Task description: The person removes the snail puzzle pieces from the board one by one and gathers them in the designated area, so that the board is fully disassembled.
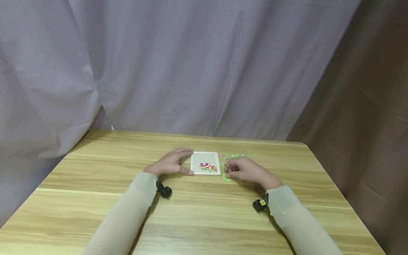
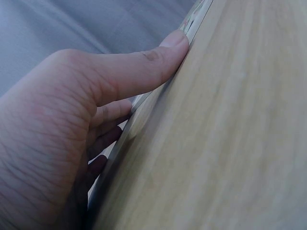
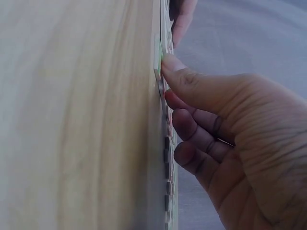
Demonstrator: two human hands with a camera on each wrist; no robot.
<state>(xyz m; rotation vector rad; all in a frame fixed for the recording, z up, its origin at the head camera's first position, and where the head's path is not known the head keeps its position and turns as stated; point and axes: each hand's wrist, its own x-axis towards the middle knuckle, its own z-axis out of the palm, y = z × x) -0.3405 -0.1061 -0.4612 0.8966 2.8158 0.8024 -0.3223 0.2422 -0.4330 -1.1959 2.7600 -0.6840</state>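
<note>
A white-framed puzzle tray [image 1: 205, 173] lies flat on the table, with red, white, blue and green pieces [image 1: 207, 167] in its lower right part. My left hand [image 1: 170, 162] grips the tray's left side, thumb at the near corner and fingers at the far one. Just right of the tray are several green puzzle pieces [image 1: 224, 157], partly hidden under my right hand [image 1: 246, 169]. The right thumb and fingertips pinch at a green piece [image 1: 226, 178] near the tabletop. From the right wrist, the thumb meets this green piece [image 3: 159, 57] edge-on, with the other fingers curled beneath.
The wooden table [image 1: 201, 217] carries the tray and loose pieces toward its far edge. A grey curtain [image 1: 192, 67] hangs behind it, and a darker brown curtain [image 1: 376, 111] stands along the right side. Black wrist cameras [image 1: 164, 190] sit on both sleeves.
</note>
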